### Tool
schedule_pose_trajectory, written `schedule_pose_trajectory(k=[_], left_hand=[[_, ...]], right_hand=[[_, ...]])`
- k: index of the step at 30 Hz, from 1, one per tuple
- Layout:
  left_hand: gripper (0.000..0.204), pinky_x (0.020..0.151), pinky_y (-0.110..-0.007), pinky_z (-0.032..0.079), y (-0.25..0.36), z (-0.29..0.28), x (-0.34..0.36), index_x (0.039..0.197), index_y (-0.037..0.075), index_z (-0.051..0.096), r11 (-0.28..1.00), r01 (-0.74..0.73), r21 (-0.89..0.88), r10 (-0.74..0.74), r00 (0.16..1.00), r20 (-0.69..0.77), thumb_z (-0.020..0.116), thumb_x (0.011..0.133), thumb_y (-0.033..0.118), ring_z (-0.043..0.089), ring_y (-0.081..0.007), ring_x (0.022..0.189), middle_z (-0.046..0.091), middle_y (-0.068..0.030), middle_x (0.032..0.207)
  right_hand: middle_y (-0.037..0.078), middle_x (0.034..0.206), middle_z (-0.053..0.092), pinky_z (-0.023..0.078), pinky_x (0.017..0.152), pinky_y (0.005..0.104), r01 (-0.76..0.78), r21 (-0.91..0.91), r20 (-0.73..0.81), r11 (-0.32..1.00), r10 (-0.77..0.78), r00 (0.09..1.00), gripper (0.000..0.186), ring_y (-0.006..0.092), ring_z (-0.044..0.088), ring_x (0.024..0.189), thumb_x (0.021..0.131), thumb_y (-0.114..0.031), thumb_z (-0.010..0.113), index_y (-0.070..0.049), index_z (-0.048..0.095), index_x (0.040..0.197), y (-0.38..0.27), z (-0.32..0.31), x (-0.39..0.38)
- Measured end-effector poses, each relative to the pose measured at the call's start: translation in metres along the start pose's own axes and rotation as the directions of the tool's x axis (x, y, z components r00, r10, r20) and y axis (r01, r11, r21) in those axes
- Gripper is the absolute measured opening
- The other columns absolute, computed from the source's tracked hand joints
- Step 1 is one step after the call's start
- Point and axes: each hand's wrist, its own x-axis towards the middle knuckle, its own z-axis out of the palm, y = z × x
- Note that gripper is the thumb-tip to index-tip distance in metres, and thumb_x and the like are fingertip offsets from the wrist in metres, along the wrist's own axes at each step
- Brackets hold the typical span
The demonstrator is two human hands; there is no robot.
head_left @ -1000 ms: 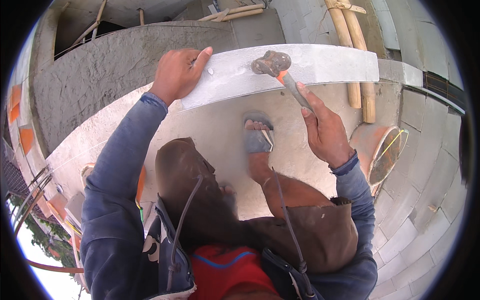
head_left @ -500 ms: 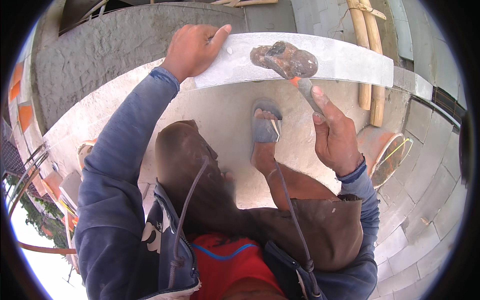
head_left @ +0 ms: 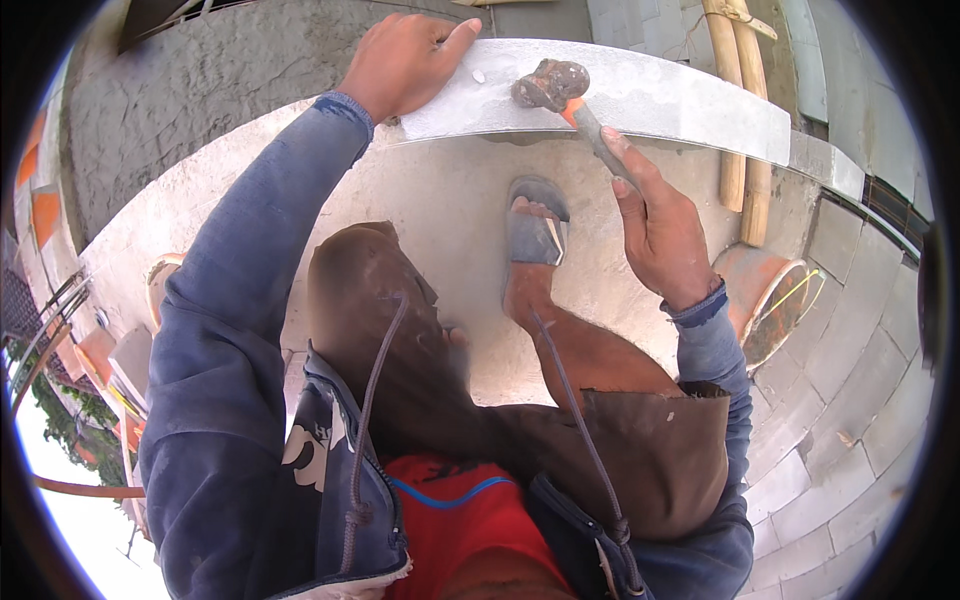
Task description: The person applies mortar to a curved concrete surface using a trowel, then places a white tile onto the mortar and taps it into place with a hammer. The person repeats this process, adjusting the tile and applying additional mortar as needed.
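A long pale grey stone slab [head_left: 680,95] lies along the top of a low wall ahead of me. My left hand [head_left: 405,65] grips its left end, fingers curled toward the far side and thumb stretched along the top. In my right hand [head_left: 665,225] is a hammer [head_left: 600,140] with a dirty, cement-caked head, an orange neck and a grey grip. The hammer's head is over the slab's near-left part, at or close to its surface; contact cannot be made out. A small pale chip [head_left: 478,76] sits on the slab beside my left thumb.
Wet grey mortar [head_left: 200,110] spreads beyond the wall at the left. Two bamboo poles [head_left: 735,120] lean at the right, above a dirty orange bucket [head_left: 765,300]. Grey paving [head_left: 850,340] covers the right side. My sandalled foot [head_left: 537,235] stands below the slab.
The hammer's head looks smaller and lower toward the slab, and my right hand has moved forward with it. My left hand keeps its place on the slab, while the whole view has shifted slightly.
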Motion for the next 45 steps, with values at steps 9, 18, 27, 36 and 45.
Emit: schedule_pose_trajectory(k=[9, 18, 27, 36, 45], left_hand=[[0.059, 0.078, -0.051, 0.056, -0.017, -0.002, -0.003, 0.103, -0.003, 0.082, 0.995, 0.087, 0.049, -0.090, 0.995, 0.052, 0.053, 0.111, 0.048, 0.071, -0.0427, 0.071, 0.074, -0.0279, 0.083], [0.052, 0.086, -0.063, 0.053, -0.007, -0.007, 0.000, 0.091, -0.002, 0.077, 1.000, 0.018, 0.021, -0.018, 1.000, 0.002, 0.049, 0.109, 0.038, 0.071, -0.0534, 0.091, 0.071, -0.0333, 0.091], [0.058, 0.086, -0.052, 0.056, 0.000, -0.002, 0.004, 0.104, -0.002, 0.082, 0.983, 0.182, -0.004, -0.181, 0.978, 0.105, 0.052, 0.111, 0.047, 0.072, -0.0455, 0.080, 0.075, -0.0263, 0.085], [0.058, 0.084, -0.053, 0.056, -0.002, -0.004, 0.003, 0.101, -0.003, 0.081, 0.988, 0.153, 0.001, -0.153, 0.983, 0.097, 0.052, 0.111, 0.046, 0.071, -0.0461, 0.078, 0.074, -0.0281, 0.083], [0.063, 0.076, -0.049, 0.057, -0.023, 0.007, 0.001, 0.096, -0.005, 0.081, 0.979, 0.173, 0.104, -0.184, 0.977, 0.105, 0.050, 0.113, 0.046, 0.068, -0.0384, 0.062, 0.071, -0.0251, 0.072]], right_hand=[[0.023, 0.127, 0.075, 0.058, 0.081, 0.0372, 0.339, -0.038, -0.325, 0.940, -0.333, 0.885, 0.049, 0.0253, 0.070, 0.089, 0.119, -0.016, 0.045, -0.009, 0.039, 0.166, -0.016, -0.010, -0.010], [0.028, 0.149, 0.065, 0.058, 0.103, 0.0476, 0.187, -0.056, 0.008, 0.981, -0.187, 0.982, 0.051, 0.0459, 0.068, 0.132, 0.114, -0.007, 0.052, -0.009, 0.044, 0.164, -0.039, -0.011, 0.031], [0.027, 0.141, 0.069, 0.060, 0.096, 0.0467, 0.036, -0.073, -0.032, 0.997, -0.039, 0.999, 0.059, 0.0462, 0.074, 0.114, 0.108, -0.005, 0.061, -0.023, 0.049, 0.163, 0.000, 0.008, 0.025], [0.029, 0.131, 0.072, 0.061, 0.091, 0.0490, 0.162, -0.022, -0.290, 0.986, -0.162, 0.943, 0.058, 0.0448, 0.077, 0.105, 0.108, 0.002, 0.057, -0.011, 0.045, 0.163, 0.004, 0.003, 0.001], [0.027, 0.133, 0.072, 0.062, 0.090, 0.0469, 0.096, -0.021, -0.281, 0.995, -0.099, 0.955, 0.064, 0.0455, 0.076, 0.108, 0.109, -0.002, 0.060, -0.023, 0.041, 0.166, -0.016, -0.010, 0.000]])
